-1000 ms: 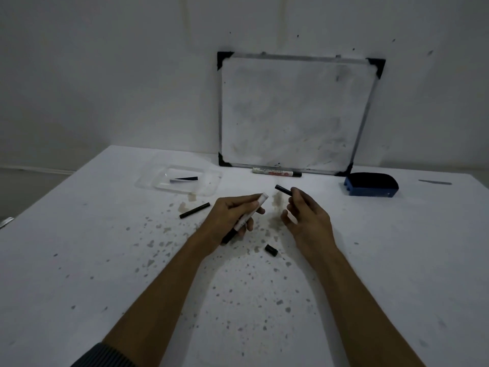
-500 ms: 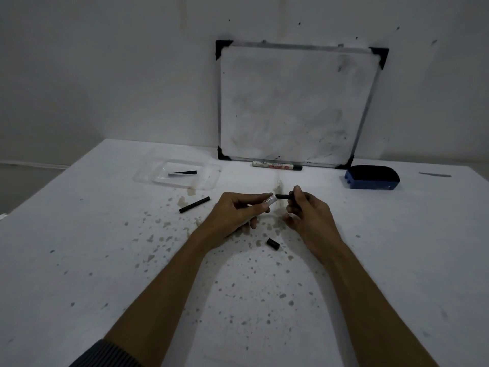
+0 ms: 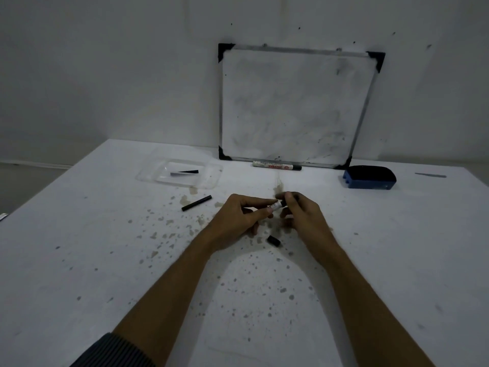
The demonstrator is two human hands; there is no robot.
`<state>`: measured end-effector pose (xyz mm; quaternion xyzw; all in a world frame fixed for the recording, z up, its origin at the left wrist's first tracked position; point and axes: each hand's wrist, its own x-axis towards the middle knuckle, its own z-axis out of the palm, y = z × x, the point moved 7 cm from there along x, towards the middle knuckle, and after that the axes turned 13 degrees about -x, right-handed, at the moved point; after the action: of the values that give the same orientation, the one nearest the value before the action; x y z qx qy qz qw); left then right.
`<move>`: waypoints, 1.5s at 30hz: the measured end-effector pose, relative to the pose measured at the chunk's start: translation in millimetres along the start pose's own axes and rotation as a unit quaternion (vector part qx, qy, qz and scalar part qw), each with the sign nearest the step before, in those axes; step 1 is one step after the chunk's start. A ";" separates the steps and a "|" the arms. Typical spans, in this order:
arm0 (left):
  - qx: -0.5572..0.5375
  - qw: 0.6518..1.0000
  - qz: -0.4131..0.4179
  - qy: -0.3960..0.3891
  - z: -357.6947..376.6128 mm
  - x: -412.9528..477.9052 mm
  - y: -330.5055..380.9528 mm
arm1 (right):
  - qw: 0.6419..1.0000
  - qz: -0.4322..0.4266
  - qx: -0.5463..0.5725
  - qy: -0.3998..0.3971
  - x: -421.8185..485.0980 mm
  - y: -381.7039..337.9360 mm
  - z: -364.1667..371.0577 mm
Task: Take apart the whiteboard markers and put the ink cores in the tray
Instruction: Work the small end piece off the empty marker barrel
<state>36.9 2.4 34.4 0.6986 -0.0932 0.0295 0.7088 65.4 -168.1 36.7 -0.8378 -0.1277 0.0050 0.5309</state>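
Nearest you, a small black cap lies loose on the stained table, just beside your wrists. Above it, your left hand grips the white marker barrel, while your right hand pinches a dark piece at the barrel's open end; whether this is the ink core cannot be told. Further left, one black stick lies on the table outside the tray. Beyond it, the clear tray holds one dark core. Against the whiteboard, one marker appears unopened. Judge the task roughly midway.
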 end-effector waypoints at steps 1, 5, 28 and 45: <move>-0.006 1.000 0.004 0.001 0.1 -0.2 1.3 | 0.999 -0.014 -0.035 -0.002 -3.0 -3.7 5.1; -0.011 1.000 0.002 0.004 -3.3 0.6 6.4 | 0.997 0.009 -0.076 -0.020 -10.2 -6.9 19.7; -0.050 0.999 -0.008 0.016 -5.2 -5.6 6.5 | 0.989 0.022 0.144 0.010 -14.3 3.8 -8.4; 0.035 0.999 0.005 -0.019 2.6 -5.3 0.0 | 0.996 0.008 0.082 0.029 -12.0 5.5 -18.2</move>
<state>31.5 0.3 33.5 0.7226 -0.1091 0.0230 0.6822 57.5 -189.1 38.3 -0.7923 -0.1049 -0.0042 0.6010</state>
